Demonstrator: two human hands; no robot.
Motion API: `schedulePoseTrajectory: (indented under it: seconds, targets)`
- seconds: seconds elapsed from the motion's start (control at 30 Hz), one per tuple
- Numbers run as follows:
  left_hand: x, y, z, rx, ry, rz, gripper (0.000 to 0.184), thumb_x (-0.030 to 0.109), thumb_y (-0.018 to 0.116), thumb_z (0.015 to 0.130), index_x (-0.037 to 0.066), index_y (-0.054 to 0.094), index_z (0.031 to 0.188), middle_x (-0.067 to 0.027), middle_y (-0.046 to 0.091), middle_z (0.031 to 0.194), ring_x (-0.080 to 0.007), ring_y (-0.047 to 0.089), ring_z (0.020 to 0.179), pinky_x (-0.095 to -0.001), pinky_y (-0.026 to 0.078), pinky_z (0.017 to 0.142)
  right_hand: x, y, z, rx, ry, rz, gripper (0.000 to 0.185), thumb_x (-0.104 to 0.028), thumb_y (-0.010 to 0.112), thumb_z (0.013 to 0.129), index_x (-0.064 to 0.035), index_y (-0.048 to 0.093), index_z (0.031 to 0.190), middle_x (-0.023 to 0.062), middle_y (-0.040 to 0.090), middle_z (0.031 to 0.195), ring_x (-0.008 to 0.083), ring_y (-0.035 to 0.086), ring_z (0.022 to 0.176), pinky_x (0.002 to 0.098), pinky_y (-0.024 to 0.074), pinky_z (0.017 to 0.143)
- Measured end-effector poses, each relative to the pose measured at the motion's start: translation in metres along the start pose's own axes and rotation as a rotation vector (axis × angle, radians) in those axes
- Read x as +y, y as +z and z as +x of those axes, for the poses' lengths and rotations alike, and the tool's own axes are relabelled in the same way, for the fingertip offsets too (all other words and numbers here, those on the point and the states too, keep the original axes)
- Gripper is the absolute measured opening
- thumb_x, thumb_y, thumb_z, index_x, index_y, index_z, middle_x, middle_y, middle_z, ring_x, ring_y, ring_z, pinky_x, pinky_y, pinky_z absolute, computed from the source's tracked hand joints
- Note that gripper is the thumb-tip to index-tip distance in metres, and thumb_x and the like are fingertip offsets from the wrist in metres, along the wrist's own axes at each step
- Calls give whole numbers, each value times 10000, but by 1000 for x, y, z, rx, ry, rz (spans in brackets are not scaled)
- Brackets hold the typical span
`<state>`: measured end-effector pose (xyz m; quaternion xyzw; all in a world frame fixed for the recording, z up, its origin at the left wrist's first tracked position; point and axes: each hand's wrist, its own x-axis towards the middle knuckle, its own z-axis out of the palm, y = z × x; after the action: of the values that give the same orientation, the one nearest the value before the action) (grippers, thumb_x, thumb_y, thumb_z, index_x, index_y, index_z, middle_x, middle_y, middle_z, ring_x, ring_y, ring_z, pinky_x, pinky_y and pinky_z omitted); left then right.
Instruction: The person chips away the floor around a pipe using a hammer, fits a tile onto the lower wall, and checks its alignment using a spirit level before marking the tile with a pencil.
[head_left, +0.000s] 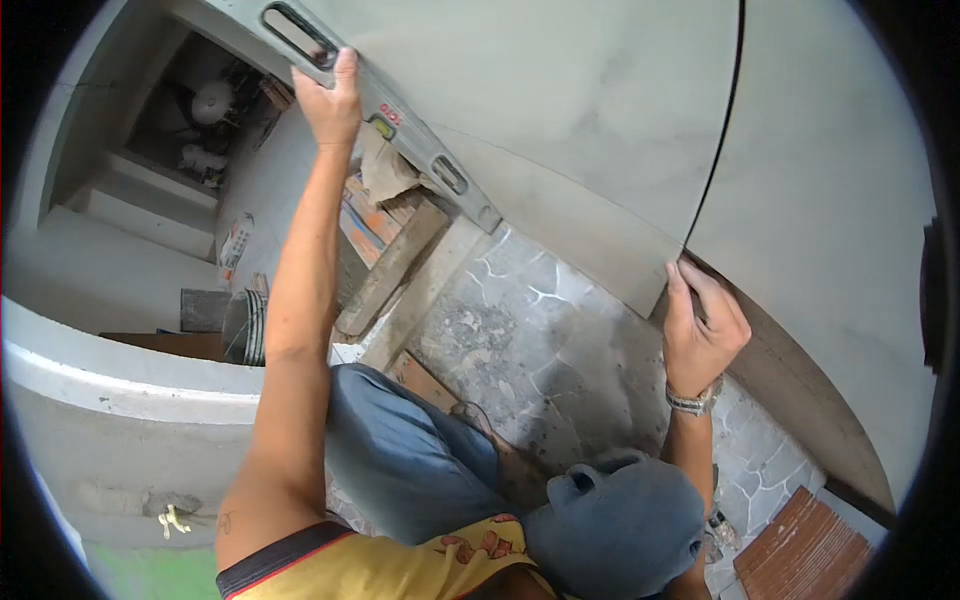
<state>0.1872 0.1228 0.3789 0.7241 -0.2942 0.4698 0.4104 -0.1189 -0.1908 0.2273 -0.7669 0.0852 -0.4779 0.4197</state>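
Along the left edge of a large pale grey tile (570, 90) stands a long silver spirit level (415, 148) with red lettering and oval cut-outs. My left hand (332, 105) grips it near its upper cut-out, fingers wrapped round the edge. My right hand (705, 330), with a metal watch on its wrist, is at the tile's lower corner, where a dark narrow gap (722, 140) separates it from a second grey tile (840, 170). Thumb and fingers there are pinched together at the gap's lower end. Whatever lies between them is too small to make out.
A wooden plank (395, 270) and stacked pieces lie by the level's lower end. Crazy-patterned paving (540, 350) covers the floor. A red-brown ribbed tile (805, 550) lies at lower right. A bucket (243, 325) stands behind the low wall (130, 395) with a tap (172, 520).
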Motion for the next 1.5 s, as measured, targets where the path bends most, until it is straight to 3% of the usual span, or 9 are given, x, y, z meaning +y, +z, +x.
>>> schedulePoseTrajectory:
  seconds: [0.53, 0.63, 0.73, 0.9, 1.03, 1.07, 1.2, 1.3, 1.5]
  targets:
    - [-14, -29, 9, -59, 15, 67, 452, 278, 731, 947, -67, 547, 1175, -108, 630, 1091, -168, 611, 984, -307, 487, 890, 6, 1, -1, 4, 13, -13, 109, -24, 790, 807, -1, 764, 911, 140, 745, 814, 221, 707, 686, 291, 540, 668]
    - [20, -95, 27, -155, 247, 483, 362, 250, 688, 965, -62, 636, 1140, -121, 675, 1086, -188, 642, 968, -299, 501, 888, 8, 0, -2, -20, -6, -75, 103, -22, 786, 811, -7, 772, 912, 134, 758, 852, 223, 727, 734, 301, 553, 707]
    - [91, -166, 25, -118, -124, -27, 276, 179, 637, 973, -51, 681, 1118, -143, 729, 1023, -181, 681, 913, -302, 528, 854, 6, -5, -1, -81, -17, -202, 109, -29, 774, 827, -29, 787, 936, 122, 771, 900, 215, 738, 786, 315, 562, 738]
    - [224, -298, -3, 175, -307, 449, 293, 352, 709, 873, 68, 672, 932, -75, 619, 791, -184, 590, 723, -376, 511, 696, 23, -5, -6, -187, -62, -258, 183, -91, 691, 950, 62, 747, 1032, 153, 758, 1015, 205, 736, 909, 314, 623, 812]
    - [283, -391, -27, 315, -439, 414, 288, 180, 629, 924, -37, 633, 1115, -151, 675, 985, -246, 660, 874, -391, 538, 827, 29, -1, -5, -174, -3, 63, 202, -108, 673, 971, 49, 747, 1074, 125, 758, 1058, 168, 725, 938, 266, 592, 859]
    - [291, -419, -38, 333, -457, 399, 267, 74, 595, 933, -75, 632, 1151, -185, 697, 1069, -278, 679, 933, -391, 536, 884, 14, 0, -4, -170, 51, -150, 205, -100, 672, 969, 73, 742, 1054, 145, 756, 1037, 185, 725, 934, 270, 594, 862]
    - [321, -493, -89, 679, -641, 600, 316, 127, 615, 898, -65, 565, 1144, -165, 654, 950, -261, 648, 847, -386, 540, 812, 9, 7, 1, -53, -203, -119, 237, -201, 853, 825, 21, 770, 841, 94, 748, 753, 159, 690, 655, 294, 529, 565]
    - [325, -550, -134, 729, -549, 789, 371, 157, 650, 845, -22, 538, 1149, -158, 639, 1043, -225, 642, 869, -314, 498, 751, 17, 6, 1, -63, -143, -82, 228, -198, 848, 831, 18, 776, 852, 87, 752, 769, 152, 690, 666, 291, 534, 577]
    - [320, -636, -231, 725, -596, 1579, 626, 266, 662, 803, -86, 483, 1289, -224, 626, 1153, -344, 598, 1073, -418, 437, 974, 10, 5, 2, -57, -143, -77, 220, -191, 842, 838, 18, 778, 857, 88, 754, 779, 152, 691, 672, 288, 537, 584]
